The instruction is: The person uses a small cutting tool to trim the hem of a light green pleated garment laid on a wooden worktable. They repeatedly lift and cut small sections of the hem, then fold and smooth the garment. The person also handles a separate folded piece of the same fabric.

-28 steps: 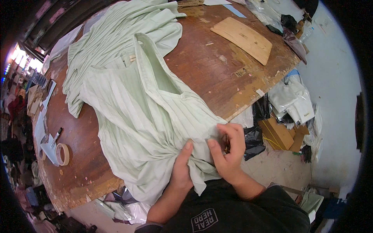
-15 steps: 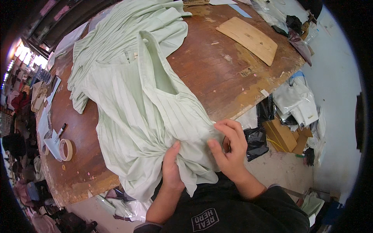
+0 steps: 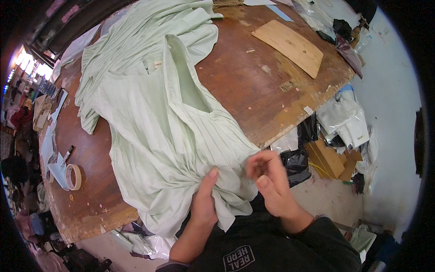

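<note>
Head | left hand [image 3: 205,201] clasps gathered pale-green garment [image 3: 149,131], overhanging near edge of table [image 3: 240,90] | right hand [image 3: 272,186] curled at garment's side, blurred, cannot tell grip | tabletop stretches toward wooden board [image 3: 288,47]

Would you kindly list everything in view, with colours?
Pleated garment: 1, pale green, table front
Fabric pile: 1, pale green, beyond garment
Table: 1, brown, centre
Wooden board: 1, tan, table right
Tape roll: 1+, cream, table left
Marker: 1, black-white, near tape
Cardboard box: 1, brown, floor right
Plastic-wrapped goods: 1+, white, beyond box
Plastic bags: 2+, black, beside box
Clutter: uncountable, mixed, far left
Shirt: 1, black, lower edge
Left hand: 1, gripping garment
Right hand: 1, near garment
</note>
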{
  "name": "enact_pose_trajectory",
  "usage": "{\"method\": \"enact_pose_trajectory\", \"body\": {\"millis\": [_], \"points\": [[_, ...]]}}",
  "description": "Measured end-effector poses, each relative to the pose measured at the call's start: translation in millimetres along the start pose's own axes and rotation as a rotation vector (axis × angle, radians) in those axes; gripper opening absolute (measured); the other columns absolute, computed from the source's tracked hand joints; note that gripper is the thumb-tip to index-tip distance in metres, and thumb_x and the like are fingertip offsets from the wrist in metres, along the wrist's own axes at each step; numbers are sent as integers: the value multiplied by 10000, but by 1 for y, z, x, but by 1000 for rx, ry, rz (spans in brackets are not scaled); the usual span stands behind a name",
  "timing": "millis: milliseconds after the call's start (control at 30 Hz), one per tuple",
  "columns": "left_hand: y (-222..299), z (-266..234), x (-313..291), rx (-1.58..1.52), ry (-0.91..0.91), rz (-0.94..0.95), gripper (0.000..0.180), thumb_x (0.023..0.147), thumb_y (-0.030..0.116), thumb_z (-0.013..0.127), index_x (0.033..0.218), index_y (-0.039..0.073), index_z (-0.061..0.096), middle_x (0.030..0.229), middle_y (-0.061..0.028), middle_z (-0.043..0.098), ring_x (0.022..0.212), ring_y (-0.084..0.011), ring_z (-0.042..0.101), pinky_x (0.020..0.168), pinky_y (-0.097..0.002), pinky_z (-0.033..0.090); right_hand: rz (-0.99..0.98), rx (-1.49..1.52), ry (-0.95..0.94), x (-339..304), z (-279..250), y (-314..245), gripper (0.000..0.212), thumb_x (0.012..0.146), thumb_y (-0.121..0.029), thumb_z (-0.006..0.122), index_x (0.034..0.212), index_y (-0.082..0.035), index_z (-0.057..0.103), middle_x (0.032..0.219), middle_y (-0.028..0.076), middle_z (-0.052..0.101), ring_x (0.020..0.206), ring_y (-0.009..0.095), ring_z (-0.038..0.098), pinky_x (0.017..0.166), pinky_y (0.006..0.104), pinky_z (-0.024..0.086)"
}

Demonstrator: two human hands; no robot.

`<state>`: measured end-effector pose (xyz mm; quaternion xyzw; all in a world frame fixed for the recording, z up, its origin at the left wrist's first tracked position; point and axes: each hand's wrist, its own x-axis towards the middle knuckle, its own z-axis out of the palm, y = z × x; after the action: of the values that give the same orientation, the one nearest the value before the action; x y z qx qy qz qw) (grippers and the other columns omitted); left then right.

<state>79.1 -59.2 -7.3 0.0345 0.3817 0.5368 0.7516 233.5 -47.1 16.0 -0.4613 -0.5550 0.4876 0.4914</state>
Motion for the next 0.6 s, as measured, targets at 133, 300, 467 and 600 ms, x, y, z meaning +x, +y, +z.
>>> {"method": "enact_pose_trajectory", "body": {"millis": [133, 300, 467, 600], "points": [[1, -1, 0, 43, 29, -18, 418, 946, 230, 574, 1294, 6, 524, 1240, -124, 613, 1106, -247, 602, 979, -366, 460, 324, 257, -301, -10, 1, -2, 311, 1030, -261, 486, 1127, 24, 563, 858, 21, 557, 685, 54, 459, 598, 205, 389], [3, -1, 1, 54, -21, -42, 356, 959, 265, 562, 1218, 21, 566, 1116, -98, 644, 986, -209, 621, 879, -344, 492, 568, 470, -329, -5, 2, 5, 414, 1043, -311, 445, 1150, 58, 596, 825, 69, 583, 584, 79, 449, 497, 221, 351], [3, -2, 2, 81, -84, -22, 323, 985, 341, 540, 1077, 38, 603, 891, -83, 644, 782, -179, 621, 743, -307, 505, 566, 510, -358, 1, 2, 8, 402, 1046, -329, 448, 1108, 27, 625, 802, 26, 580, 534, 59, 437, 448, 217, 318], [0, -11, 7, 77, -143, -36, 329, 980, 352, 544, 1058, 38, 605, 866, -83, 637, 768, -181, 618, 736, -304, 504, 565, 516, -318, 3, 4, 11, 392, 1045, -320, 454, 1084, 29, 628, 789, 23, 575, 529, 55, 431, 445, 214, 311]]}}
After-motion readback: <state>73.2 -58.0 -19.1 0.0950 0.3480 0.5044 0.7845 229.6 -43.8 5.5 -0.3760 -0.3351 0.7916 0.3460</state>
